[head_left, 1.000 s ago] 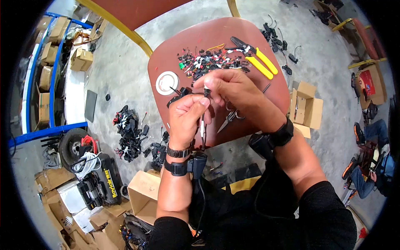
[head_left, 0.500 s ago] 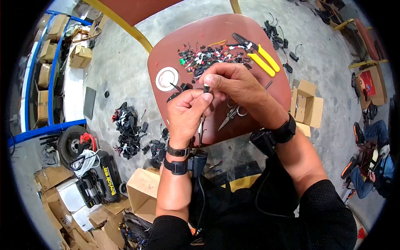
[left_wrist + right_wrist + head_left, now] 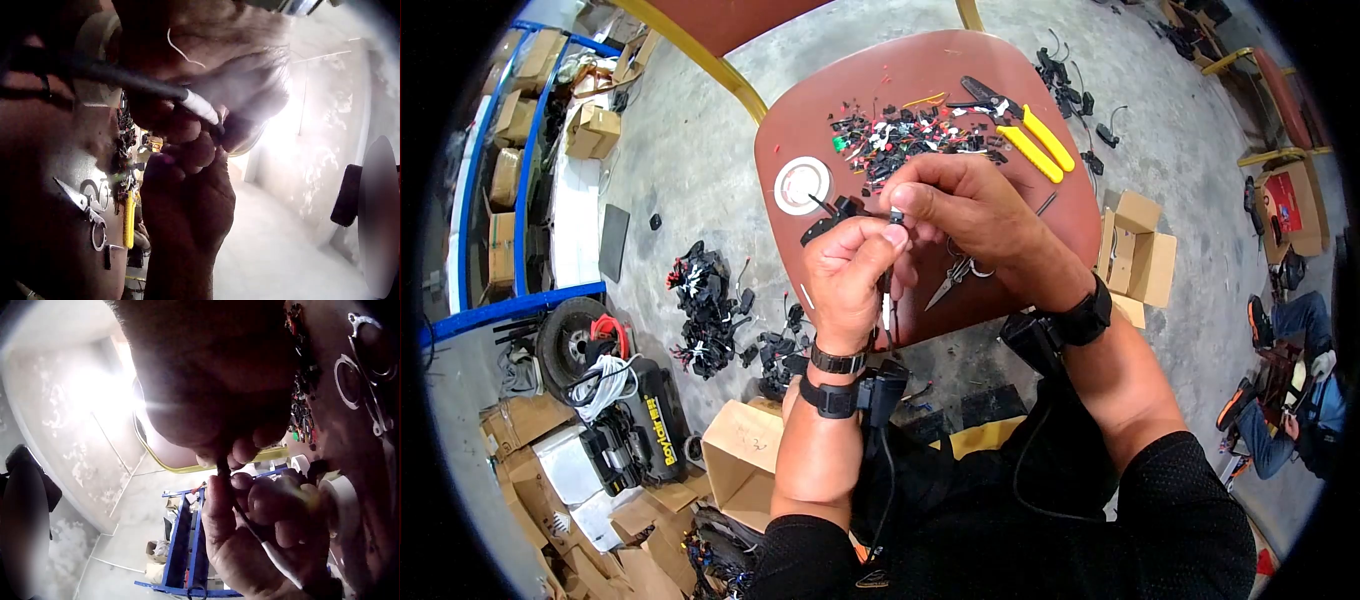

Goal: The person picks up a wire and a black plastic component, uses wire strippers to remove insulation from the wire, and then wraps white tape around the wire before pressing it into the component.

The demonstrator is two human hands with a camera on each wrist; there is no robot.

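Note:
Over the near part of a brown chair seat [image 3: 800, 120], the two hands meet at a small dark connector [image 3: 896, 216]. The left hand [image 3: 850, 275] pinches it from below between thumb and index finger. From above, the right hand [image 3: 975, 210] pinches its upper end with thumb and fingertips. A black cable with a white sleeve [image 3: 886, 310] hangs below the left hand; in the left wrist view the white sleeve [image 3: 201, 105] runs up to the fingers. The fingertips partly hide the connector, and its details are too small to tell.
On the seat lie scissors [image 3: 956, 277], yellow-handled pliers [image 3: 1037, 145], a white tape roll [image 3: 802, 185] and a pile of small connector scraps [image 3: 900, 140]. Bundles of black parts [image 3: 710, 310] lie on the floor at left. An open carton [image 3: 1138, 245] stands at right.
Both hands stay together at the connector, with small shifts of the fingers. The white piece seen at the right fingertips earlier is barely visible now. The view has shifted slightly.

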